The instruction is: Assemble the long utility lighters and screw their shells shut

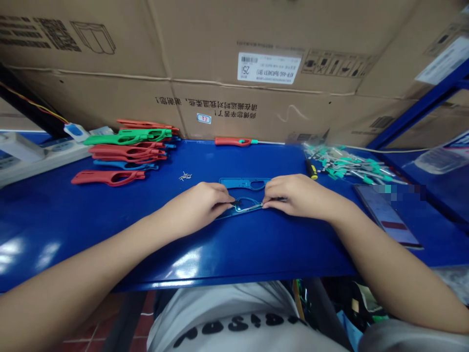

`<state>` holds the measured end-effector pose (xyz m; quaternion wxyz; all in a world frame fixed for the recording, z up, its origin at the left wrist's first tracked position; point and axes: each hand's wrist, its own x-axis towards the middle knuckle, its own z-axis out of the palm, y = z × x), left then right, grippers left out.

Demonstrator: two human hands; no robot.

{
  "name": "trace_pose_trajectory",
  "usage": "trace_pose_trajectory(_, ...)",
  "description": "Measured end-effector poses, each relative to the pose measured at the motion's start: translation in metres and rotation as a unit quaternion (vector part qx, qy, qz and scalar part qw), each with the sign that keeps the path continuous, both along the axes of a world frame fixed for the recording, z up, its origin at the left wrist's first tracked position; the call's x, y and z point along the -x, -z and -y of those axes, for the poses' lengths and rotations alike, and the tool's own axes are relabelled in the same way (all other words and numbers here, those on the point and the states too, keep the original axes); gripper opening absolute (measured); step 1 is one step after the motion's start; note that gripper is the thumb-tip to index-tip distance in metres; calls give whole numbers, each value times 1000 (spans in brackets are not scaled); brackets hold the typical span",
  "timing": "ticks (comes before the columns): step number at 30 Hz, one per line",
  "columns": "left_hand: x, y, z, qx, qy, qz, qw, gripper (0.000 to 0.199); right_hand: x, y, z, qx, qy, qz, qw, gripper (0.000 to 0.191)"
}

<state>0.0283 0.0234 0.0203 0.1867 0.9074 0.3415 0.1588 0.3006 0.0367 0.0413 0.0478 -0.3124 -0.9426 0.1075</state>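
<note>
At the middle of the blue table, my left hand [211, 201] is closed at the left part of a blue shell half [243, 212] that has thin wires along it. Its fingertips pinch a small dark piece. My right hand [284, 198] pinches the wire end at the right side of this shell. Just behind lies a second blue shell half [240, 183], its right end partly hidden by my right hand. A small pile of screws [185, 176] lies to the left.
Red, green and blue lighter shells [128, 151] are stacked at the left by a power strip [62, 152]. Behind is a red lighter [234, 142]. Metal rods with green ends [351, 164], a yellow-black tool [311, 169] and a phone [387, 215] lie right. Cardboard [212, 63] stands behind.
</note>
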Motion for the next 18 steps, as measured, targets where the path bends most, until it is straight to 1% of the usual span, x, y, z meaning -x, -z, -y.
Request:
trace_pose_trajectory(2, 0, 1, 0, -3, -2, -6, 1000, 24, 1, 1, 0, -26, -2, 13, 1000, 17)
trace_pose_trajectory(4, 1, 2, -1, -5, -6, -16, 1000, 24, 1, 2, 0, -34, -4, 21, 999, 20)
trace_pose_trajectory(12, -1, 2, 1, -15, -14, -42, 999, 23, 3, 5, 1, 11, -7, 22, 1000, 23)
trace_pose_trajectory(18, -1, -1, 3, -21, -21, -49, 998, 20, 6, 1, 3, 36, -3, 22, 999, 21)
